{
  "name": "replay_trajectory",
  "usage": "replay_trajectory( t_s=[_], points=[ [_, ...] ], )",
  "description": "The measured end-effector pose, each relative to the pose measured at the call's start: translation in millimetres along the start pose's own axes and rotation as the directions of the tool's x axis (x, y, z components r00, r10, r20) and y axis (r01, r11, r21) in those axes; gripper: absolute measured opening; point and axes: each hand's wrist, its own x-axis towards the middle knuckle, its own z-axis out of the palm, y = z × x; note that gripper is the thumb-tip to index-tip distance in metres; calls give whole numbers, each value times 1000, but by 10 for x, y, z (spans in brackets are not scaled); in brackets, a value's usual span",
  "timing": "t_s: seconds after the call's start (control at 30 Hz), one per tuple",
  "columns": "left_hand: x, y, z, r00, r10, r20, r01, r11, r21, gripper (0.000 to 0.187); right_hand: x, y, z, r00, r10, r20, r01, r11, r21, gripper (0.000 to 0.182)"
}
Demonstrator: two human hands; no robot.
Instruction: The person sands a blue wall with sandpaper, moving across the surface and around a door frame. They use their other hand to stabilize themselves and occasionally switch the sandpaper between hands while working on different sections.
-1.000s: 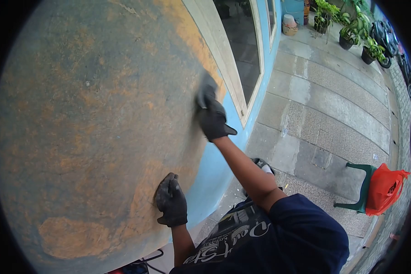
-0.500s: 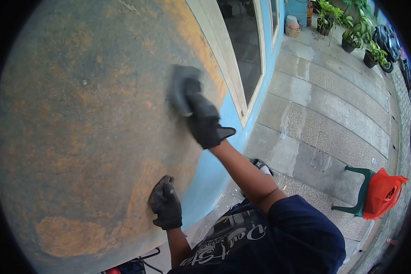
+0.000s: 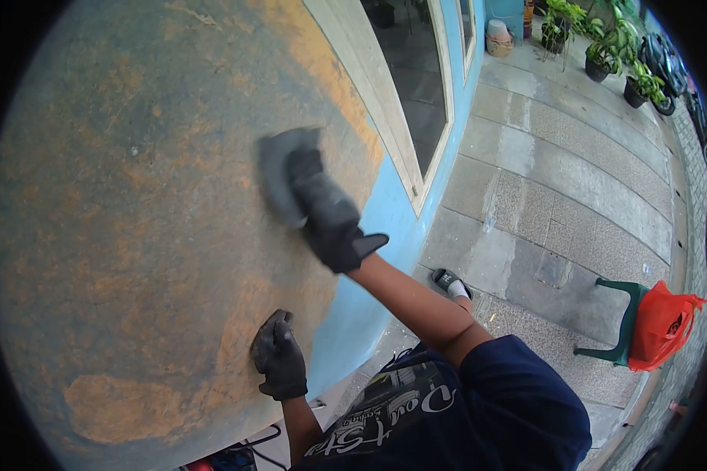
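Observation:
My right hand [image 3: 326,208], in a black glove, presses a dark grey sheet of sandpaper [image 3: 275,177] against the upper part of the worn wall [image 3: 149,259]. Motion blurs the sheet and the fingers. The wall surface is patchy, grey-green with orange-brown showing through. Lower down, my left hand [image 3: 281,357], also black-gloved, rests against the same wall with its fingers curled together. Whatever may lie inside those fingers is hidden.
A light blue wall strip and a white window frame [image 3: 381,102] border the worn surface. On the paved ground [image 3: 518,212] stands a green plastic stool [image 3: 624,326] with a red plastic bag [image 3: 668,326]. Potted plants [image 3: 605,55] and a motorcycle [image 3: 664,67] are farther off.
My right hand and the sandpaper have moved left and slightly down across the wall. My left hand stays almost in place, its fingers still curled.

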Motion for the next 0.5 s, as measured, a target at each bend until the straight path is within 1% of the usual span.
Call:
replay_trajectory(
  t_s=[0.07,0.1,0.13,0.17,0.2,0.23,0.27,0.3,0.33,0.37,0.4,0.43,0.47,0.5],
  points=[
    [-18,5,-39,998,-29,61,29,1000,1,45,8,-196,-145,988,-4,155,16,997,-79,59],
    [-12,-10,-39,998,-30,63,29,1000,4,45,-392,123,-31,977,136,164,-125,989,-76,60],
    [-8,-31,-33,997,-46,69,51,996,-67,45,-790,439,83,947,274,170,-265,961,-77,60],
    [-17,-47,-27,995,-65,74,74,988,-139,44,-1096,691,19,808,553,204,-560,828,-23,57],
    [-28,-52,-20,995,-73,70,82,987,-140,44,-1204,951,-123,596,751,284,-738,652,-177,54],
    [-48,-62,-35,994,-83,69,91,989,-118,44,-1309,1133,-199,324,894,309,-838,423,-344,51],
    [-36,-66,-39,994,-83,69,89,991,-98,44,-1521,1203,-79,595,783,184,-732,622,-279,50],
    [25,-61,24,995,-71,63,77,991,-110,44,-1559,1290,76,815,578,34,-554,796,-245,48],
    [19,-86,39,997,-72,32,75,992,-106,45,-1292,1101,141,891,455,13,-446,879,-169,47],
    [-41,-128,-11,997,-81,8,81,993,-86,47,-845,577,-26,795,584,165,-575,812,-102,49],
    [-57,-144,-20,997,-78,7,78,993,-85,47,-880,509,121,905,398,152,-399,917,-27,54],
    [-65,-156,-31,998,-68,10,68,996,-49,47,-526,158,25,979,176,100,-177,984,8,58],
    [-69,-158,-51,998,-59,17,59,998,-9,48,-208,-174,-149,977,124,174,-125,992,-8,57],
    [-70,-104,-59,998,-55,19,55,998,-7,48,-33,-354,-254,966,72,250,-68,997,-21,56]
  ],
)
